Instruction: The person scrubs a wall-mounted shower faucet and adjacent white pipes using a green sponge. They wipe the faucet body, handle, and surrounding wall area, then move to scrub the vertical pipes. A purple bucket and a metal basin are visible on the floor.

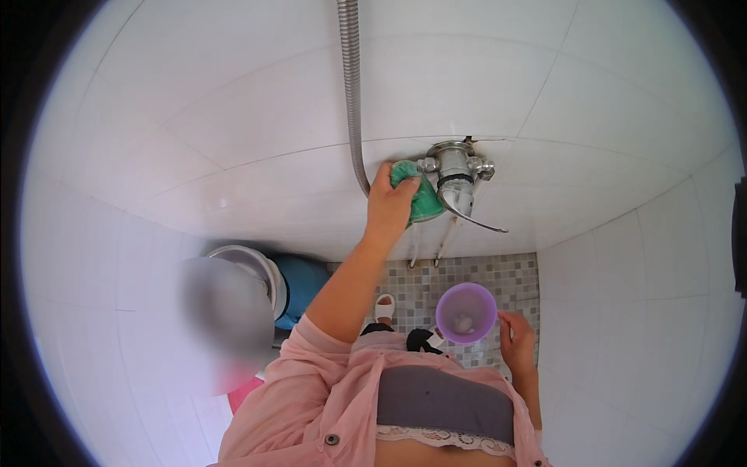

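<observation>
My left hand [389, 198] reaches up to the wall and is closed on a green cloth [426, 204]. The cloth rests against the left side of a chrome mixer faucet [454, 175], close to the faucet's curved lever. Low on the right, my right hand [519, 340] hangs with loosely bent fingers and a gap beside the thumb; nothing shows in it. In the picture its fingertips lie beside the rim of a purple bucket [492, 300]. I cannot tell whether they touch the rim. Inside the bucket sits a pale, blurry lump.
A metal shower hose [352, 86] runs down the tiled wall left of the faucet. Thin pipes [447, 240] stand below it. At lower left are a blue container [299, 284], a pale basin [261, 257] and a blurred grey shape [226, 307]. Mosaic tiles [510, 272] cover the floor.
</observation>
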Available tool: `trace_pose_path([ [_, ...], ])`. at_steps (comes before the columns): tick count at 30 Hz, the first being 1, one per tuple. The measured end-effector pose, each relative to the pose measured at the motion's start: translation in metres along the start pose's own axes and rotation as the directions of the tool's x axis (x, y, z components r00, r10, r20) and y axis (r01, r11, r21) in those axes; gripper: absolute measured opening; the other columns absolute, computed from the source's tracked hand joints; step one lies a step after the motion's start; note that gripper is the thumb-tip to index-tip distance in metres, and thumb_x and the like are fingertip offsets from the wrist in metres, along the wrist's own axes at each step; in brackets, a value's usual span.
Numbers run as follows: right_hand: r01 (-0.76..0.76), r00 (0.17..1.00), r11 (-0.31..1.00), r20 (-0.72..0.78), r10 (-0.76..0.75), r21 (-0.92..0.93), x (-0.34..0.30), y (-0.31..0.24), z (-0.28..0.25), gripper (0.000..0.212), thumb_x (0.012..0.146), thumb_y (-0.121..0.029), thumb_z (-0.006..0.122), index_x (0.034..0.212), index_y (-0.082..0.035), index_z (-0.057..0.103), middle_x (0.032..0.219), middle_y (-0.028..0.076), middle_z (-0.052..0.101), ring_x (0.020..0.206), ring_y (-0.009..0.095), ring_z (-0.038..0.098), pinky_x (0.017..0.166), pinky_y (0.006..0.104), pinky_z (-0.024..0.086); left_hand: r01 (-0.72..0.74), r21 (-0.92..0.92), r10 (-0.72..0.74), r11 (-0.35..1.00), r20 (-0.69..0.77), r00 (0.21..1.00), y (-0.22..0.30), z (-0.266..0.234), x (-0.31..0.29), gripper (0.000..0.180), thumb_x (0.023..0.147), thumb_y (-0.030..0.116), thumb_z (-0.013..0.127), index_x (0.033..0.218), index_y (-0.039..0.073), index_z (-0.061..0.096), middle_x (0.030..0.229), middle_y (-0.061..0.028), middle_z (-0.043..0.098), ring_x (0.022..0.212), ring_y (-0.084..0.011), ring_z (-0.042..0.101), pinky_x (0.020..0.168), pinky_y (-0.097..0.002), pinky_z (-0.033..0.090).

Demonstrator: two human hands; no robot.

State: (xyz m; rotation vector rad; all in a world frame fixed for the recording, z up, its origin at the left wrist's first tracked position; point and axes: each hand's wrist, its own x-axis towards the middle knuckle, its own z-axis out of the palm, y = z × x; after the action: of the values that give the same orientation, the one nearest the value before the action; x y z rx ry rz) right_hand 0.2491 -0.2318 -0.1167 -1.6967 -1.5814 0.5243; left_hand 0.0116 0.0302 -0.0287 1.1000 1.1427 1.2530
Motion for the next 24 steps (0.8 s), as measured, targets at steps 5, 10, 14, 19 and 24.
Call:
trace_pose_path([
  [5, -0.016, 1.000, 1.000, -0.016, 0.016, -0.012, 0.000, -0.007, -0.002, 0.015, 0.088, 0.001, 0.059, 0.101, -0.002, 0.066, 0.091, 0.016, 0.065, 0.081, 0.034, 0.063, 0.070, 0.0399, 0.051, -0.003, -0.005, 0.003, 1.000, 0.009, 1.000, 0.005, -0.021, 0.001, 0.020, 0.091, 0.011, 0.058, 0.109, 0.001, 0.056, 0.092, -0.0052, 0.061, 0.081, -0.0136, 0.059, 0.073, -0.0284, 0.050],
  [10, -0.012, 0.999, 1.000, -0.044, 0.011, -0.026, -0.003, -0.006, -0.004, 0.015, 0.088, 0.000, 0.059, 0.101, -0.002, 0.066, 0.090, 0.016, 0.065, 0.080, 0.034, 0.063, 0.070, 0.0401, 0.051, -0.344, 0.380, 0.361, 0.859, 0.026, 0.932, 0.029, -0.006, -0.016, 0.028, 0.096, 0.020, 0.058, 0.116, 0.000, 0.055, 0.096, -0.0113, 0.062, 0.085, -0.0202, 0.060, 0.078, -0.0321, 0.050],
  [14, -0.021, 0.999, 1.000, -0.043, 0.020, -0.014, -0.002, -0.008, -0.004, 0.015, 0.087, 0.001, 0.059, 0.101, -0.002, 0.066, 0.090, 0.016, 0.065, 0.081, 0.035, 0.063, 0.071, 0.0409, 0.051, -0.527, 0.604, 0.555, 0.599, 0.162, 0.816, 0.021, -0.007, 0.002, 0.032, 0.096, 0.024, 0.058, 0.116, -0.001, 0.053, 0.095, -0.0179, 0.063, 0.083, -0.0307, 0.062, 0.076, -0.0371, 0.049],
  [19, -0.004, 0.998, 1.000, -0.064, 0.002, -0.022, -0.010, -0.001, 0.002, 0.016, 0.088, 0.000, 0.059, 0.102, -0.002, 0.066, 0.092, 0.017, 0.066, 0.083, 0.035, 0.063, 0.073, 0.0408, 0.051, -0.297, 0.466, 0.307, 0.834, 0.057, 0.950, 0.034, -0.002, -0.004, 0.030, 0.096, 0.022, 0.057, 0.114, -0.002, 0.052, 0.090, -0.0183, 0.063, 0.076, -0.0322, 0.062, 0.072, -0.0381, 0.050],
  [24, -0.081, 0.988, 0.996, -0.132, 0.074, -0.046, -0.003, -0.006, -0.008, 0.017, 0.089, -0.003, 0.059, 0.105, -0.002, 0.065, 0.097, 0.017, 0.067, 0.087, 0.035, 0.064, 0.076, 0.0383, 0.051, -0.403, 0.321, 0.400, 0.857, 0.079, 0.913, 0.049, -0.006, -0.045, 0.027, 0.093, 0.013, 0.055, 0.114, 0.000, 0.044, 0.086, -0.0156, 0.061, 0.073, -0.0240, 0.060, 0.068, -0.0361, 0.050],
])
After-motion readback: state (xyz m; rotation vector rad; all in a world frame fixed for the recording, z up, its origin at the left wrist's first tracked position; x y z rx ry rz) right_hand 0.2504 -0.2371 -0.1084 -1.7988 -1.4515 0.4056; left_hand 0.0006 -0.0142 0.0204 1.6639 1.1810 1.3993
